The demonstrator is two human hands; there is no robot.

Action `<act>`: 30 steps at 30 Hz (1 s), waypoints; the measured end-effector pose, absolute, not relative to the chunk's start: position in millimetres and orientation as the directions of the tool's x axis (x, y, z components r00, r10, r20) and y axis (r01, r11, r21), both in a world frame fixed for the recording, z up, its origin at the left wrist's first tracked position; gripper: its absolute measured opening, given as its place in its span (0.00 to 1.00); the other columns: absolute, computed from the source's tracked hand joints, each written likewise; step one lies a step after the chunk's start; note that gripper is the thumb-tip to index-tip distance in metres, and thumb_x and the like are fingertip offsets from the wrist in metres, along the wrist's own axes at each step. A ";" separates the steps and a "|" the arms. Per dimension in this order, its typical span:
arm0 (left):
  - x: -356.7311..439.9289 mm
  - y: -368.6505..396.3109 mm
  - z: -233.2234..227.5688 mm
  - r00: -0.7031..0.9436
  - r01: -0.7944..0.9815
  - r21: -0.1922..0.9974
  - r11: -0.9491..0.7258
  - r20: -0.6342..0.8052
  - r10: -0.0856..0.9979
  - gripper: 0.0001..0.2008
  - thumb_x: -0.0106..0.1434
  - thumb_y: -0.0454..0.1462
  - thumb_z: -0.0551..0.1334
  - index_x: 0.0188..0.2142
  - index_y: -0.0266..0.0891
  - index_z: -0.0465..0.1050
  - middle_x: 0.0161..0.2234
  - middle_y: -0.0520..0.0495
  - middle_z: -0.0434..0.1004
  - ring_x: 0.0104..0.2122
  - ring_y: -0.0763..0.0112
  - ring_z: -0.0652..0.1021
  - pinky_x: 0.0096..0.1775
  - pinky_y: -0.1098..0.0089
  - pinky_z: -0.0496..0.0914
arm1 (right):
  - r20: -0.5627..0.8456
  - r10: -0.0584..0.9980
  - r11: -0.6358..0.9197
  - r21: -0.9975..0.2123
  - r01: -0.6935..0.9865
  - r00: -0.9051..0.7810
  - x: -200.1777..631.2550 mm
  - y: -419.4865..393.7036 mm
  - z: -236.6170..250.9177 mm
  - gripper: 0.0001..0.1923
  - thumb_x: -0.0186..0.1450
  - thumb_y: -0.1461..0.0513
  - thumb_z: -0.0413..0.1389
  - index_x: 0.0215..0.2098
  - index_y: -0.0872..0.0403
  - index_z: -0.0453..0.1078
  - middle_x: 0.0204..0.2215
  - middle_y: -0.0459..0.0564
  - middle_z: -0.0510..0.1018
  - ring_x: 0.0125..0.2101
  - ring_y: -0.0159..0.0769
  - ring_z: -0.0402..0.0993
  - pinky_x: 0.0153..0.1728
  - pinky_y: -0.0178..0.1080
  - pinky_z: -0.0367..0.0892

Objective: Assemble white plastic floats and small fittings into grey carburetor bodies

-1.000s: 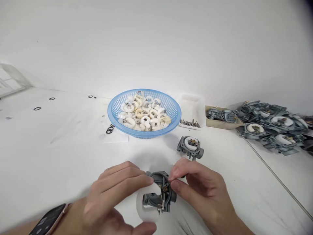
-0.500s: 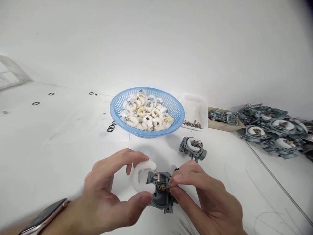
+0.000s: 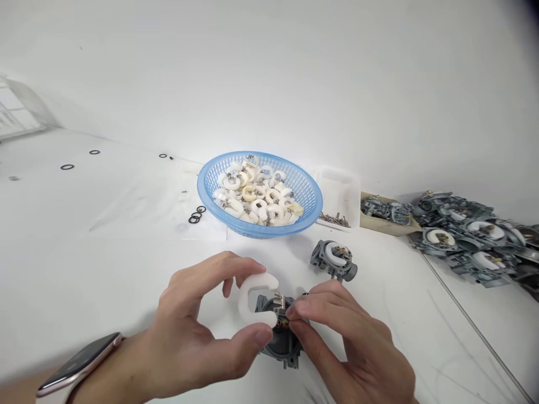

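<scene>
The left hand (image 3: 197, 331) grips a white C-shaped float (image 3: 255, 300) between thumb and fingers, holding it tilted over the open face of a grey carburettor body (image 3: 281, 342). The body sits low between both hands, just above the desk (image 3: 105, 252). The right hand (image 3: 357, 348) is closed in a pinch at the float's hinge bracket; what its fingertips (image 3: 297, 310) hold is too small to tell, probably a thin pin.

Judged from this position, the step is seating the float hinge on the body. To do it well:

- Keep the left grip light and on the plastic arc only, so the metal bracket stays free to line up with the posts.
- Steady the body against the palm or desk so it cannot rotate while the right hand works.
- Bring the small part in straight along the hinge axis; a skewed entry is likely to bind or bend the bracket.
- Check that the float swings freely once seated.

Beyond the hands, a second body (image 3: 334, 259) with its float already fitted lies on the desk. Behind it stand a blue basket (image 3: 309, 193) of floats and a white tray (image 3: 343, 188) of screws. Black O-rings (image 3: 196, 215) lie left of the basket. A pile of bodies (image 3: 463, 235) lies at far right.
</scene>
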State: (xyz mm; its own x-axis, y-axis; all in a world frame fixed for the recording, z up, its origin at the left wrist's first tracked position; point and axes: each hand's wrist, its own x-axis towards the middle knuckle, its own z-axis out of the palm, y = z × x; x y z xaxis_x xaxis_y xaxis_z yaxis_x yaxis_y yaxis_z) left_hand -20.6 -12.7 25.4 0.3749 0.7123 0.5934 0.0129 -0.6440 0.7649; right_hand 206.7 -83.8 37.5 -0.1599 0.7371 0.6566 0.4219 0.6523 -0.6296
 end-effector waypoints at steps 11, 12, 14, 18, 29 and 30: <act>-17.6 -8.0 29.0 0.344 0.039 0.761 -0.648 0.598 0.723 0.17 0.66 0.40 0.75 0.53 0.51 0.78 0.34 0.50 0.83 0.31 0.61 0.81 0.32 0.64 0.76 | 0.567 0.803 0.584 -0.689 0.429 -0.182 206.3 -84.5 42.7 0.20 0.68 0.76 0.61 0.49 0.47 0.80 0.36 0.48 0.87 0.33 0.40 0.82 0.38 0.43 0.79; -17.9 -7.9 28.4 0.342 0.045 0.766 -0.642 0.591 0.730 0.17 0.66 0.41 0.75 0.53 0.51 0.78 0.34 0.50 0.83 0.31 0.60 0.81 0.32 0.63 0.76 | 0.567 0.802 0.586 -0.685 0.433 -0.188 206.5 -84.2 43.3 0.19 0.69 0.76 0.61 0.48 0.47 0.80 0.36 0.48 0.87 0.33 0.41 0.82 0.38 0.43 0.78; -18.3 -7.8 27.2 0.341 0.043 0.771 -0.635 0.586 0.735 0.17 0.65 0.42 0.76 0.52 0.51 0.78 0.34 0.50 0.83 0.31 0.59 0.80 0.31 0.63 0.76 | 0.570 0.797 0.593 -0.679 0.433 -0.198 207.1 -83.2 43.9 0.18 0.69 0.76 0.61 0.47 0.47 0.80 0.35 0.48 0.87 0.32 0.41 0.81 0.37 0.43 0.78; -17.3 -7.7 26.1 0.360 0.030 0.784 -0.620 0.571 0.738 0.18 0.65 0.39 0.76 0.52 0.51 0.79 0.34 0.50 0.83 0.31 0.60 0.80 0.32 0.63 0.77 | 0.569 0.800 0.592 -0.694 0.408 -0.193 210.3 -81.6 44.5 0.19 0.69 0.76 0.61 0.47 0.48 0.80 0.35 0.48 0.86 0.33 0.39 0.82 0.37 0.42 0.78; -19.9 -4.8 25.6 0.380 0.062 0.775 -0.630 0.565 0.732 0.15 0.65 0.36 0.74 0.51 0.49 0.79 0.33 0.52 0.81 0.31 0.66 0.78 0.33 0.68 0.74 | 0.551 0.800 0.595 -0.671 0.444 -0.239 224.7 -79.3 38.0 0.20 0.68 0.76 0.62 0.49 0.48 0.81 0.34 0.46 0.87 0.31 0.41 0.78 0.33 0.44 0.77; -19.7 -4.5 25.5 0.379 0.065 0.775 -0.629 0.564 0.733 0.15 0.65 0.37 0.74 0.50 0.48 0.79 0.33 0.52 0.81 0.31 0.65 0.78 0.33 0.67 0.74 | 0.556 0.788 0.610 -0.654 0.448 -0.263 225.0 -78.6 38.2 0.19 0.68 0.76 0.61 0.48 0.49 0.80 0.34 0.46 0.87 0.30 0.40 0.78 0.35 0.43 0.77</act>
State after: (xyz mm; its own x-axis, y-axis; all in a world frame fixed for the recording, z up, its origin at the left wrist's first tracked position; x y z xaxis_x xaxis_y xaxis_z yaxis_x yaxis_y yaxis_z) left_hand -19.7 -4.5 25.5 0.3794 0.7334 0.5640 0.0646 -0.6291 0.7746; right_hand 225.0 -78.6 38.2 -0.2634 0.7884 0.5560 0.4475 0.6104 -0.6536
